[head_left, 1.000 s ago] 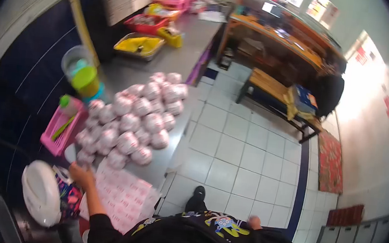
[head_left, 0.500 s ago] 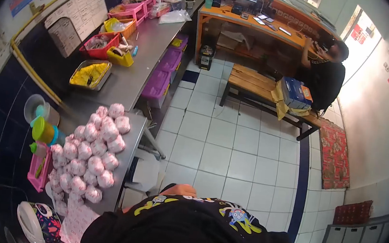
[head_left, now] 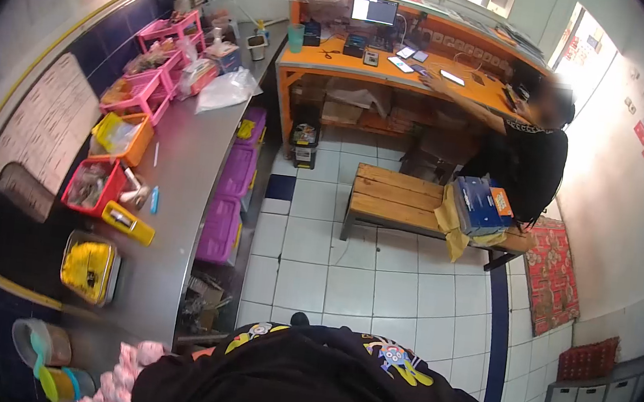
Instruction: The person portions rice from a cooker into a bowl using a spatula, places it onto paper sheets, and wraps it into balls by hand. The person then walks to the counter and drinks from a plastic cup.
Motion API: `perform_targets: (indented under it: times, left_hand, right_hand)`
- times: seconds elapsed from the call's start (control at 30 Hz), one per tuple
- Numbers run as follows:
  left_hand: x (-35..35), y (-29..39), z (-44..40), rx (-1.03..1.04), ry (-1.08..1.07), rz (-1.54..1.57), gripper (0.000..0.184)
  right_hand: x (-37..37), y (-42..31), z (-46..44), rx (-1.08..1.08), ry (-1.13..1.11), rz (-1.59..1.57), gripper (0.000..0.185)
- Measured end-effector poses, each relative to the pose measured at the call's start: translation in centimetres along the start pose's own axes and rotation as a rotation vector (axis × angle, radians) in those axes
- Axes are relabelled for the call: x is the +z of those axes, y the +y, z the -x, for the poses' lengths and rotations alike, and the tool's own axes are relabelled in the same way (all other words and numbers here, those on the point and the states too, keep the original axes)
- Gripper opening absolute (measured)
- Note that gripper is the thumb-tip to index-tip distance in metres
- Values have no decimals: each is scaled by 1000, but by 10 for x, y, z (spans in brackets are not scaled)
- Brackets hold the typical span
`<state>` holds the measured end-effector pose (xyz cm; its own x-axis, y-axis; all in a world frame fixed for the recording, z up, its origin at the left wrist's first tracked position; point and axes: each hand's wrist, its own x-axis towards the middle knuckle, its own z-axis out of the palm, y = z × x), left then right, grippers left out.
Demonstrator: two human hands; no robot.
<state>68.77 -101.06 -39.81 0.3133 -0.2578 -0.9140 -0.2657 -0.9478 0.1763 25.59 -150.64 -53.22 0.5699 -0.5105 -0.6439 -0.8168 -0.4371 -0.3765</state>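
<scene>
Neither my left hand nor my right hand shows; only a sliver of skin appears beside my black shirt [head_left: 301, 381], too little to tell what part it is. Several white-and-pink wrapped balls [head_left: 123, 377] are piled at the lower left, partly cut off by the shirt. Beside them stand a clear tub [head_left: 43, 344] with a turquoise scoop and a container with a lime-green rim [head_left: 59, 384].
A steel counter [head_left: 169, 215] on the left bears a yellow-lined tray [head_left: 90, 266], a red basket [head_left: 93, 184] and pink racks [head_left: 152, 86]. Ahead, a person [head_left: 530, 153] in black sits at an orange desk [head_left: 330, 63], behind a wooden bench [head_left: 394, 197].
The view has swung forward along the counter, and the wrapped balls have slid to the bottom edge. My hands have left the view. The person at the desk has stretched an arm toward the phones.
</scene>
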Motion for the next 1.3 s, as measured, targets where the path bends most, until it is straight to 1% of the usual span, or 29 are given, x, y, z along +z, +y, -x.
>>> perform_targets:
  times: [0.03, 0.1, 0.17, 0.23, 0.3, 0.37, 0.43, 0.5, 0.53, 0.6, 0.67, 0.73, 0.77, 0.83, 0.87, 0.9, 0.93, 0.97, 1.0, 1.03, 1.07, 1.1, 1.17, 1.2, 1.23, 1.3]
  left_hand:
    - [-24, 9, -9, -5, -10, -8, 40]
    - [-71, 43, -29, 61, -29, -18, 40]
    - [-122, 100, -49, 207, -61, -22, 40]
    - [-177, 180, -65, 386, -108, -26, 40]
    - [-234, 277, -77, 609, -192, -18, 40]
    - [-291, 368, -82, 805, -298, -13, 40]
    - [-344, 445, -75, 946, -404, -23, 41]
    - [-387, 502, -70, 992, -458, -21, 41]
    - [-407, 521, -65, 994, -482, -10, 42]
    - [-444, 548, -53, 989, -518, 44, 43]
    - [-475, 563, -39, 971, -554, 135, 44]
    - [-507, 580, -36, 969, -586, 211, 45]
    - [-522, 591, -42, 978, -603, 225, 45]
    - [-554, 617, -76, 1075, -704, 205, 45]
    - [-569, 631, -98, 1126, -756, 194, 48]
    - [-582, 642, -128, 1188, -671, 201, 52]
    - [-594, 651, -162, 1247, -586, 206, 55]
    - [-613, 664, -178, 1209, -602, 191, 58]
    - [-632, 677, -194, 1171, -616, 176, 61]
    - [-667, 702, -195, 1047, -714, 121, 63]
    - [-705, 724, -202, 929, -804, 61, 64]
    - [-728, 731, -232, 926, -674, 113, 64]
    - [-751, 739, -304, 910, -436, 238, 64]
    - [-781, 751, -311, 980, -202, -93, 58]
    - [-800, 752, -324, 1142, 57, -131, 52]
    - [-837, 747, -354, 1428, 611, -193, 44]
  right_hand:
    - [-12, -2, 0, 88, -12, -30, 35]
    - [-42, -15, -6, 199, -8, -92, 35]
    - [-67, -22, -16, 303, -23, -153, 35]
    - [-91, -26, -39, 369, -32, -188, 35]
    - [-111, -30, -75, 416, -63, -197, 35]
    - [-135, -34, -128, 433, -91, -186, 35]
    - [-167, -37, -184, 418, -116, -148, 35]
    - [-205, -47, -240, 354, -138, -69, 35]
    - [-227, -57, -272, 282, -137, -8, 35]
    - [-285, -89, -341, 139, -23, 75, 36]
    - [-345, -132, -407, 49, 232, 7, 36]
    - [-405, -196, -472, -42, 683, -304, 31]
    - [-431, -214, -511, -98, 621, -285, 25]
    - [-493, -286, -540, -286, 521, -540, 30]
    - [-516, -321, -557, -330, 544, -531, 27]
    - [-538, -355, -575, -373, 569, -521, 24]
    - [-561, -391, -589, -468, 633, -493, 21]
    - [-585, -426, -600, -560, 698, -462, 19]
    - [-609, -462, -605, -608, 737, -381, 19]
    - [-642, -499, -619, -661, 796, -294, 21]
    - [-670, -530, -642, -733, 870, -304, 23]
    - [-694, -557, -659, -795, 933, -308, 25]
    - [-765, -618, -682, -816, 901, -341, 28]
    - [-803, -647, -688, -803, 903, -282, 30]
    - [-838, -672, -698, -790, 901, -228, 32]
    - [-894, -707, -736, -851, 1107, -66, 35]
